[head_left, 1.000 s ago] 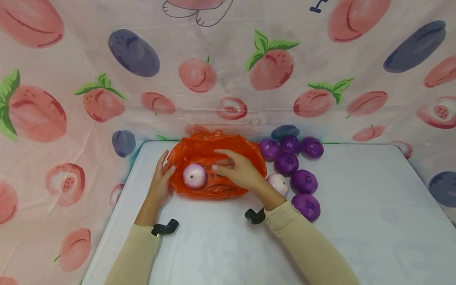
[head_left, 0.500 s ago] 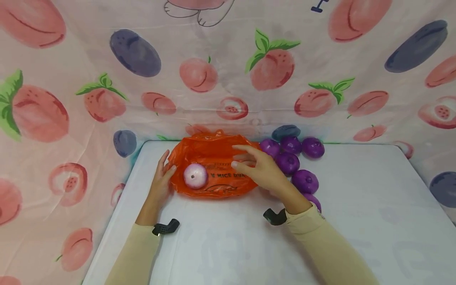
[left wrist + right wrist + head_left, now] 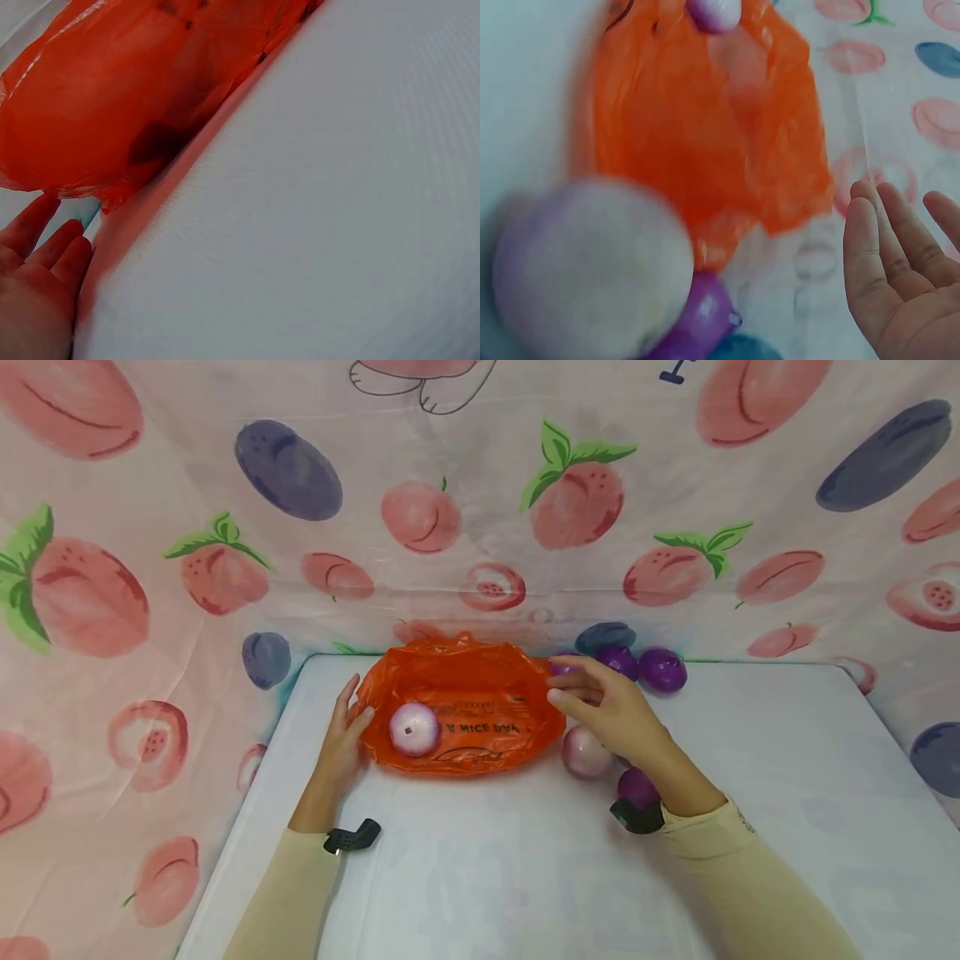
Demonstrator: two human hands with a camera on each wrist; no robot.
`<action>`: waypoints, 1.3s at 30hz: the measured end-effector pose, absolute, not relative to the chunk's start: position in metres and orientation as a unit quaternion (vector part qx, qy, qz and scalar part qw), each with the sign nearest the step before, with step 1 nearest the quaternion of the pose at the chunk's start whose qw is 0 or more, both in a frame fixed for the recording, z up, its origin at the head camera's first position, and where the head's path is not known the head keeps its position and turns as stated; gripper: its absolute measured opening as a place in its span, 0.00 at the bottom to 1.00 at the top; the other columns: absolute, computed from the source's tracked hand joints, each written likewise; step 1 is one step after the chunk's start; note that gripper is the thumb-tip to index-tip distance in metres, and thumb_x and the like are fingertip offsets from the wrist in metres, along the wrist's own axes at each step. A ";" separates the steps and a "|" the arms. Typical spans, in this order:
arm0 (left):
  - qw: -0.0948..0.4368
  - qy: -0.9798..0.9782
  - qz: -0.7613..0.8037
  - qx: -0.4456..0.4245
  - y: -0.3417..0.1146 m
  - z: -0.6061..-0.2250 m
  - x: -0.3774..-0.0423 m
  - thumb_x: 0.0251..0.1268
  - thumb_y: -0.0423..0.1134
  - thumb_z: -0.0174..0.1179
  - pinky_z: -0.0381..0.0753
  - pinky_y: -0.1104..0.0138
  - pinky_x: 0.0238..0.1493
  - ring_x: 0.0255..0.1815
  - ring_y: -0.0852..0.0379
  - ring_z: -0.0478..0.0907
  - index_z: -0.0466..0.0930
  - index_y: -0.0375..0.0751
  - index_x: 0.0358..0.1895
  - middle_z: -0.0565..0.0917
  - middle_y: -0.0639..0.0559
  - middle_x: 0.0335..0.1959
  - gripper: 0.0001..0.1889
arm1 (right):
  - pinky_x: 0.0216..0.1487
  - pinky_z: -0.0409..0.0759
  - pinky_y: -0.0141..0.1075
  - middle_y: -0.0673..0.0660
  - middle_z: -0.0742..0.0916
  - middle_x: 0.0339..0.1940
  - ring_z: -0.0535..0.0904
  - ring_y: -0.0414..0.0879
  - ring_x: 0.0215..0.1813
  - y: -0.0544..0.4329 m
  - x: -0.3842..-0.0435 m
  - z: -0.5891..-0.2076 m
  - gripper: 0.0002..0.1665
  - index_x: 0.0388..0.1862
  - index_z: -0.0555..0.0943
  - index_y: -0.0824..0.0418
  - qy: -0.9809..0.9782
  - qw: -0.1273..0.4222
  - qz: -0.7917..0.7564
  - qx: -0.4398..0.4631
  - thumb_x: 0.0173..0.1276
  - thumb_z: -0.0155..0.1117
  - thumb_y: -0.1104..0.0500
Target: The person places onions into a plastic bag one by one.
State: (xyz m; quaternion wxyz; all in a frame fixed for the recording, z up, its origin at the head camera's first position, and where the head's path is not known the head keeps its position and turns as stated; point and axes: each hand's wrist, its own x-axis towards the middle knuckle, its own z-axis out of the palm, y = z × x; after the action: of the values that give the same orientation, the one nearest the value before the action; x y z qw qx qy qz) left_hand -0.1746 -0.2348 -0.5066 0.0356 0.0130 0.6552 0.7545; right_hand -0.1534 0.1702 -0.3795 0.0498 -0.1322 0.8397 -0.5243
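Observation:
An orange plastic bag [image 3: 480, 756] lies with its mouth spread wide. A pale purple-white onion [image 3: 415, 729] sits inside it on the left. My left hand [image 3: 343, 745] is at the bag's left edge, fingers straight; in the left wrist view a fingertip meets the orange plastic [image 3: 90, 112]. To the right of the bag, my right hand [image 3: 618, 714] hovers over the onions, fingers relaxed and apart, holding nothing. Beneath it are a second pale onion [image 3: 587, 752] and a dark purple onion [image 3: 637, 787]. The right hand covers some of the other purple onions.
Further purple onions [image 3: 663, 671] stand at the back edge of the white table [image 3: 487, 877]. A fruit-print cloth [image 3: 480, 510] hangs behind the table and along its left side.
My right hand has moved right, from above the bag to over the onions beside it. My left hand has stayed at the bag's left edge. The onion in the bag has not moved.

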 end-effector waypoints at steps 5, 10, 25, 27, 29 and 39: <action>0.037 0.657 0.752 0.015 -0.234 -0.506 -0.174 0.81 0.46 0.51 0.79 0.75 0.61 0.74 0.57 0.65 0.43 0.62 0.84 0.61 0.49 0.79 0.36 | 0.53 0.84 0.25 0.53 0.87 0.60 0.86 0.49 0.59 0.194 -0.152 -0.380 0.33 0.72 0.74 0.47 0.859 0.038 -0.498 -0.116 0.71 0.68 0.43; 0.036 0.650 0.759 0.014 -0.234 -0.506 -0.174 0.81 0.46 0.51 0.80 0.74 0.61 0.74 0.57 0.66 0.44 0.62 0.84 0.62 0.49 0.79 0.36 | 0.55 0.82 0.25 0.56 0.88 0.59 0.86 0.51 0.59 0.215 -0.149 -0.380 0.32 0.72 0.74 0.49 0.878 0.016 -0.466 -0.107 0.72 0.67 0.43; 0.037 0.657 0.753 0.012 -0.234 -0.505 -0.174 0.81 0.46 0.51 0.79 0.74 0.62 0.74 0.57 0.66 0.44 0.63 0.84 0.61 0.49 0.79 0.36 | 0.47 0.78 0.19 0.59 0.88 0.58 0.80 0.22 0.49 0.261 -0.140 -0.400 0.33 0.74 0.72 0.49 0.896 0.002 -0.437 -0.073 0.73 0.66 0.45; 0.036 0.657 0.753 0.011 -0.234 -0.505 -0.174 0.81 0.46 0.51 0.79 0.74 0.62 0.74 0.57 0.65 0.44 0.62 0.84 0.61 0.49 0.79 0.36 | 0.48 0.77 0.18 0.59 0.88 0.58 0.80 0.21 0.48 0.265 -0.140 -0.404 0.33 0.74 0.72 0.50 0.899 0.001 -0.432 -0.069 0.73 0.66 0.45; 0.036 0.658 0.753 0.010 -0.234 -0.505 -0.174 0.81 0.46 0.51 0.79 0.75 0.62 0.74 0.58 0.65 0.44 0.62 0.84 0.61 0.49 0.80 0.36 | 0.47 0.76 0.18 0.59 0.88 0.59 0.79 0.20 0.48 0.270 -0.139 -0.407 0.33 0.74 0.72 0.51 0.901 0.003 -0.429 -0.063 0.73 0.66 0.45; 0.038 0.658 0.752 0.005 -0.234 -0.504 -0.174 0.81 0.47 0.51 0.79 0.75 0.62 0.75 0.57 0.64 0.46 0.67 0.83 0.60 0.50 0.80 0.35 | 0.59 0.81 0.53 0.61 0.87 0.61 0.79 0.30 0.53 0.292 -0.136 -0.423 0.35 0.74 0.72 0.51 0.916 0.024 -0.398 -0.038 0.73 0.65 0.42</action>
State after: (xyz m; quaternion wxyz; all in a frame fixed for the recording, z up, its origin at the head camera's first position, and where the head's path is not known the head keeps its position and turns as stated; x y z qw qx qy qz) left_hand -0.1737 -0.2339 -0.5044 0.0380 0.0048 0.6582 0.7519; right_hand -0.1360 0.2917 -0.4234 0.0239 -0.0377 0.9164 -0.3977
